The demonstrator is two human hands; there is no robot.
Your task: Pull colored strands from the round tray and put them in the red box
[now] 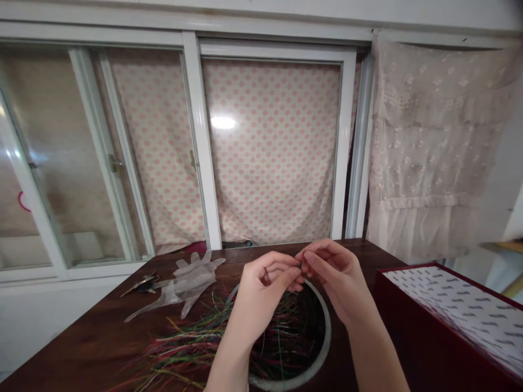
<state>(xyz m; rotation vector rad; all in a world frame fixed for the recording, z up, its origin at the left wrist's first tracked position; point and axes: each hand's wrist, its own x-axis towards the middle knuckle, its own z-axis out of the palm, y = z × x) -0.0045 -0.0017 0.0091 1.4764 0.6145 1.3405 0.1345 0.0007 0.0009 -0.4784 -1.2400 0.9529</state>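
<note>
My left hand (pixel 267 283) and my right hand (pixel 333 277) meet fingertip to fingertip above a round container with a pale rim (pixel 326 326). Both are closed in a pinch, thumbs against forefingers. A tiny dark greenish piece shows between the fingertips, seemingly part of a thin wire. Below my left hand a thin green wire (pixel 280 348) hangs down across the container; its upper end is hidden by the hand. Many thin coloured wires (pixel 183 343), red, green, yellow and white, lie in the container and spill over its left side.
A crumpled clear plastic glove (pixel 186 283) and a bunch of keys (pixel 143 283) lie on the dark wooden table (pixel 93 332) at the left. A dark red box (pixel 392 305) with a white printed surface stands at the right. Sliding windows (pixel 269 147) and a curtain (pixel 433 147) rise behind.
</note>
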